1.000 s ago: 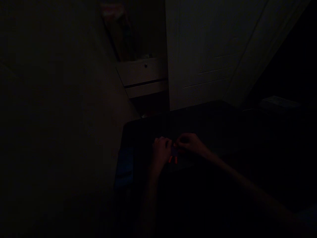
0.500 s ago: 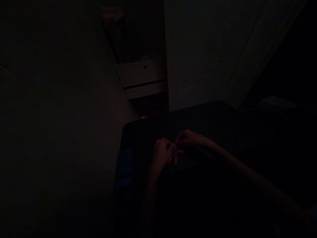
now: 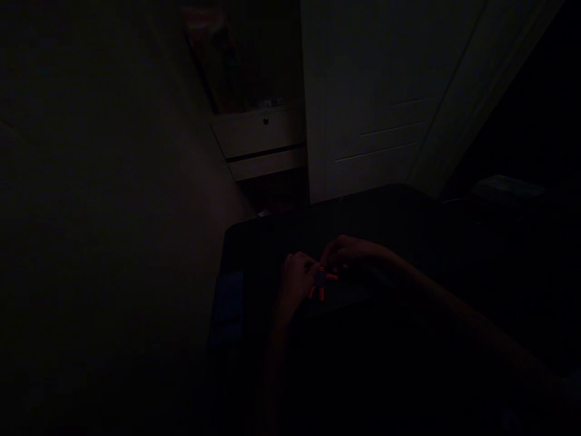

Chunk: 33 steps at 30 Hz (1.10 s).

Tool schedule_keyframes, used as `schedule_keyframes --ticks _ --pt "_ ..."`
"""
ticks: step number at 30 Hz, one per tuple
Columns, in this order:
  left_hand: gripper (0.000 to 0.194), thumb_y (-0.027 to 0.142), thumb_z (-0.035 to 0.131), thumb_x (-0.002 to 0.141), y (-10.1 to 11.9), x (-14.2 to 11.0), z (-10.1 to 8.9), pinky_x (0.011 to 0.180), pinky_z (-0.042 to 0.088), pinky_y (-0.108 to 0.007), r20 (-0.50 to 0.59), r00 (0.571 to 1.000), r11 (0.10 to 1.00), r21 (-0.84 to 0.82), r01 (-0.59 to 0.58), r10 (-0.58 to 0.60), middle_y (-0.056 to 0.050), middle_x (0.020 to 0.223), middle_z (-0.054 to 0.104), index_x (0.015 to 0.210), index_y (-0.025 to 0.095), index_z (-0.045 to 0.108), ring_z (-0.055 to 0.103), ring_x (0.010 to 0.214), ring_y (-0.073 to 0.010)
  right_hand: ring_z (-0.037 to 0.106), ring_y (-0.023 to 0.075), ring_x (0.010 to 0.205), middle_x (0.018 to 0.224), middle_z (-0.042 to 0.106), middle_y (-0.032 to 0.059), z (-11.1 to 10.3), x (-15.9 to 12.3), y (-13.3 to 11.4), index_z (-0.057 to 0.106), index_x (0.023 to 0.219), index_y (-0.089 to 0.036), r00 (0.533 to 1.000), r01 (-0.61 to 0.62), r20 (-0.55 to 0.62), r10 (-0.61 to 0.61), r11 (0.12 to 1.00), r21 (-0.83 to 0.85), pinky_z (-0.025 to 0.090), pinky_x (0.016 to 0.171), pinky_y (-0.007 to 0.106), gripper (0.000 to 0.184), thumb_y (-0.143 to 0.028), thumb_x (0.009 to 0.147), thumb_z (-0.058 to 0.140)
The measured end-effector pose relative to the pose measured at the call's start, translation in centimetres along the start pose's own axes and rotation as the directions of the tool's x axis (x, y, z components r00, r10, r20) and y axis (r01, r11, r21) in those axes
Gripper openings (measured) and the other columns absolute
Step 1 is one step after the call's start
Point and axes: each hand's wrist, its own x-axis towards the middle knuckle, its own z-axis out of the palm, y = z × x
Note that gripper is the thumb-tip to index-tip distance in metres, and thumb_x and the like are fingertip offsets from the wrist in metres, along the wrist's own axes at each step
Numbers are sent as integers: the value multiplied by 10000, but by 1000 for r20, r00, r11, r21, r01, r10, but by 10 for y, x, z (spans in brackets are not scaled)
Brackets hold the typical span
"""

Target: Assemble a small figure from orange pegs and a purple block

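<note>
The scene is very dark. A small figure (image 3: 320,278) with a purple middle and glowing orange-red limbs lies at the dark table's surface. My left hand (image 3: 297,272) is closed on its left side, fingers curled, thumb toward its middle. At the figure's upper end my right hand (image 3: 345,250) is bent down with fingers pinched together. Whatever those right fingertips hold is too dark and small to make out.
A flat bluish thing (image 3: 227,307) lies at the left edge of the dark table (image 3: 363,212). Behind stand a drawer unit (image 3: 267,136) and a pale panelled door (image 3: 363,109). A wall (image 3: 136,212) runs along the left. A pale object (image 3: 508,188) sits at far right.
The picture has become a little darker around the hands. My right hand has shifted very slightly; my left hand and the figure stay practically in place.
</note>
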Motion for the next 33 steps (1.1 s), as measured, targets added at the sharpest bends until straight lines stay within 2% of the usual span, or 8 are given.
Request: schedule_keyframes --ticks 4,6,9,14,18,22,28,33 --pt "212 226 581 960 2 -6 -5 902 480 -363 -56 998 1000 -20 -4 3 -72 1015 781 915 191 785 676 991 -235 660 121 621 788 757 52 -1 -9 6 765 893 -155 994 5 -107 0 999 46 451 497 184 223 -352 789 776" --pt "205 216 567 967 3 -14 -9 957 467 -382 -130 992 1000 -13 2 -4 -77 1079 774 1003 190 768 669 1036 -241 673 137 659 836 764 63 1 -15 11 756 904 -155 987 38 -155 -39 999 -8 479 529 208 235 -376 823 755" --pt "175 264 604 953 6 -31 -14 939 479 -392 -220 970 994 10 112 -107 -97 1056 762 1014 172 740 665 1024 -262 695 174 745 897 776 73 12 -28 14 756 935 -165 965 94 -229 -127 984 -148 505 594 247 261 -413 882 694" --pt "276 383 609 950 18 -47 -18 838 504 -360 -192 958 977 -17 214 -214 -79 930 755 1135 196 694 690 962 -264 704 260 923 1039 758 120 42 -54 9 727 1031 -177 882 39 -400 -250 885 -465 529 762 344 402 -551 893 671" --pt "324 376 588 961 27 -46 -22 812 509 -332 -152 955 967 -48 252 -256 -90 965 766 1224 200 657 719 915 -242 657 331 1115 1243 688 174 64 -63 4 546 1376 -147 819 2 -471 -326 824 -567 520 892 422 734 -558 808 765" --pt "328 369 565 973 28 -45 -24 787 514 -332 -112 961 964 -104 243 -254 -113 970 777 1231 184 648 736 913 -250 619 362 1201 1285 679 169 73 -59 3 392 1531 -178 821 -9 -472 -321 820 -573 486 963 477 864 -487 817 769" --pt "287 341 583 959 30 -47 -20 780 529 -327 -82 964 954 -183 236 -254 -106 963 781 1187 185 658 747 917 -244 637 339 1155 1198 712 137 77 -58 2 418 1514 -198 812 23 -491 -314 859 -511 483 964 475 744 -458 882 712" --pt "540 356 661 915 34 -49 -22 795 535 -335 -94 955 938 -241 251 -280 -92 951 773 1391 145 519 741 911 -241 691 254 1028 1179 686 104 80 -56 5 418 1482 -231 786 224 -521 -331 939 -260 543 924 414 710 -389 867 735"
